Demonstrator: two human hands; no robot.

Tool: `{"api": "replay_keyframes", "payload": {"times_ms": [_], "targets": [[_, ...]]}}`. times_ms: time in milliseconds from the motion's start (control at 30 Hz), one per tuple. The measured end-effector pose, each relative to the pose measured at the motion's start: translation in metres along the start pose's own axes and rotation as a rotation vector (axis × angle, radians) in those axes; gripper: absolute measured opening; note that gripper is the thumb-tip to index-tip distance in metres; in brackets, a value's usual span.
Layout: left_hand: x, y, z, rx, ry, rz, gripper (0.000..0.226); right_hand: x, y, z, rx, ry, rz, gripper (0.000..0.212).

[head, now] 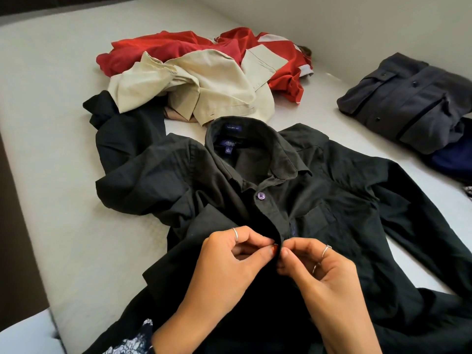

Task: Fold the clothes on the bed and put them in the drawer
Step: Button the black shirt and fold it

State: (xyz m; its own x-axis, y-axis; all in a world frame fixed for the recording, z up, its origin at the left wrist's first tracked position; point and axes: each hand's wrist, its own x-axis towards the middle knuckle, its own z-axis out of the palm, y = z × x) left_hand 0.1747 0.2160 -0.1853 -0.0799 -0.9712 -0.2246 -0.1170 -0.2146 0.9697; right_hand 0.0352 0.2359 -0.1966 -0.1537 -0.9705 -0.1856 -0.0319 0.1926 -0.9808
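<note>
A black button-up shirt (pixel 332 200) lies face up on the white bed (pixel 51 123), collar away from me, with a purple button (pixel 261 195) fastened near the collar. My left hand (pixel 229 267) pinches the shirt's front placket from the left. My right hand (pixel 321 272) pinches the same placket from the right, fingertips almost meeting those of the left hand. The shirt's right sleeve stretches toward the lower right; its left sleeve is bunched up.
Behind the shirt lies a loose heap: a beige garment (pixel 199 85), a red garment (pixel 178 47) and a black one (pixel 122 129). A folded dark grey shirt (pixel 408 98) sits at the right on a navy item (pixel 452 159). A white wall borders the bed's far right.
</note>
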Motion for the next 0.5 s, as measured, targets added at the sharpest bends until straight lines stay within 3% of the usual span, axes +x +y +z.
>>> {"api": "replay_keyframes", "payload": {"times_ms": [200,300,500], "targets": [[-0.002,0.000,0.002,-0.020,-0.016,0.040,0.012,0.000,0.001,-0.001,-0.107,0.018,-0.072,0.016],[-0.004,-0.004,0.006,-0.053,-0.012,0.052,0.002,-0.001,0.006,0.000,-0.190,0.060,-0.120,0.017],[-0.003,-0.006,0.011,0.003,0.070,0.037,0.016,-0.002,0.014,0.007,-0.251,0.063,-0.204,0.011]]}}
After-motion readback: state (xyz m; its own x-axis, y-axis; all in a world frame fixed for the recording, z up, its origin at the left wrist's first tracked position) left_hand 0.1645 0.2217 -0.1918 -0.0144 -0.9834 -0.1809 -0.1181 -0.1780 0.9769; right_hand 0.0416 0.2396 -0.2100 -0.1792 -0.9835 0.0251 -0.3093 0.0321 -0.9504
